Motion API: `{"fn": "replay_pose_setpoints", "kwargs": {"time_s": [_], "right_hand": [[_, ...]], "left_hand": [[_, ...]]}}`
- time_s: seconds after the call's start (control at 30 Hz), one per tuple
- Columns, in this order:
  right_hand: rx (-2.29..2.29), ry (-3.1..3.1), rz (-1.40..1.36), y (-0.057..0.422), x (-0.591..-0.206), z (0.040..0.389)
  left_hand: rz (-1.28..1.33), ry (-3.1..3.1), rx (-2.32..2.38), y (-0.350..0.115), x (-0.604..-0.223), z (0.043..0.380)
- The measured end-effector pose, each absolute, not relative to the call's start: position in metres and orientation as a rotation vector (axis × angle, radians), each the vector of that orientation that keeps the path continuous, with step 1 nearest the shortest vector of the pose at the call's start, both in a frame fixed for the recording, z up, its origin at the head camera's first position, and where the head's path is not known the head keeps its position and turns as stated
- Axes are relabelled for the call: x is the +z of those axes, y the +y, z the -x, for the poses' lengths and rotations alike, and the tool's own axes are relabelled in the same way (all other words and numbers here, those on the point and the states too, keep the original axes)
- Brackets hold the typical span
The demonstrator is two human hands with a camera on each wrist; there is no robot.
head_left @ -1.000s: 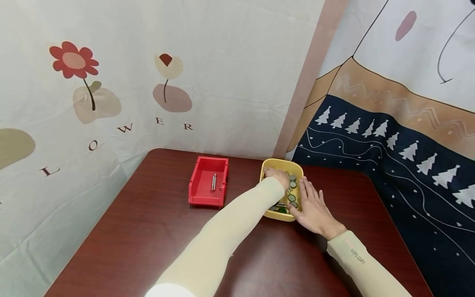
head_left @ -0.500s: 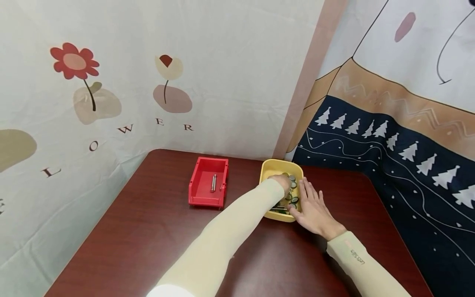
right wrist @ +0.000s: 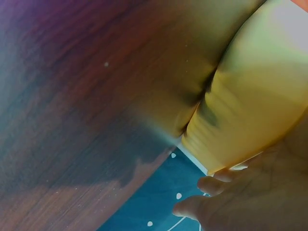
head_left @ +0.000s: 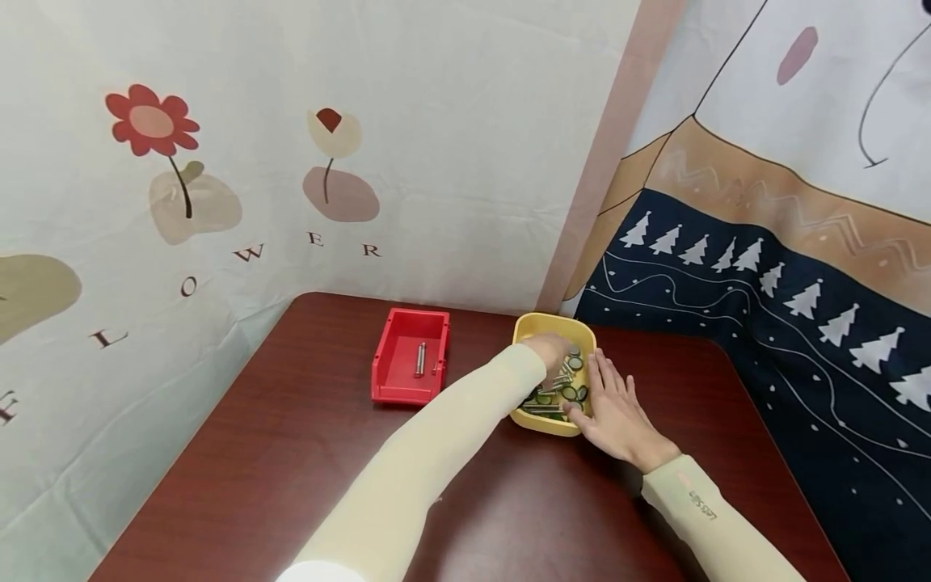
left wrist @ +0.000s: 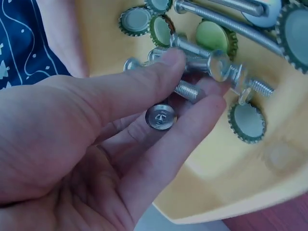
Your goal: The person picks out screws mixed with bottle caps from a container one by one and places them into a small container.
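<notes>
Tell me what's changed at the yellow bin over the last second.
The left hand has drawn back from the far left corner of the yellow bin, and more bolts show in its middle. That hand now pinches some, though the earlier pictures don't show whether it already did. The right hand stayed against the bin's right side; the red bin stayed put.

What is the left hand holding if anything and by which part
The left hand holds metal screws between thumb and fingers. One shows its head; the fingers hide exactly where each screw is gripped.
</notes>
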State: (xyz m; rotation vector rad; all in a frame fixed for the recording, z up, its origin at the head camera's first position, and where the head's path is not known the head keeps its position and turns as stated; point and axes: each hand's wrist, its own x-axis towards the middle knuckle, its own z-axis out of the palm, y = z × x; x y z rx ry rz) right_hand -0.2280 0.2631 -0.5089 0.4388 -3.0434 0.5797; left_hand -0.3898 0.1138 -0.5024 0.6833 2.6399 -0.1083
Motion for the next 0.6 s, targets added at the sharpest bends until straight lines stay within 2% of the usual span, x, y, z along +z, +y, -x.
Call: {"fn": "replay_pose_setpoints", "kwargs": {"time_s": [0.3, 0.47, 0.6], "right_hand": [[0.592, -3.062, -0.438, 0.264, -0.507, 0.228], [0.587, -3.061, -0.438, 0.264, -0.507, 0.228], [0.586, -3.057, -0.435, 0.263, -0.508, 0.228]], "left_hand": [[-0.681, 2.726, 0.009, 0.095, -0.472, 0.377], [-0.664, 2.685, 0.207, 0.088, -0.475, 0.383], [-0.627, 2.638, 0.331, 0.075, -0.444, 0.354]]}}
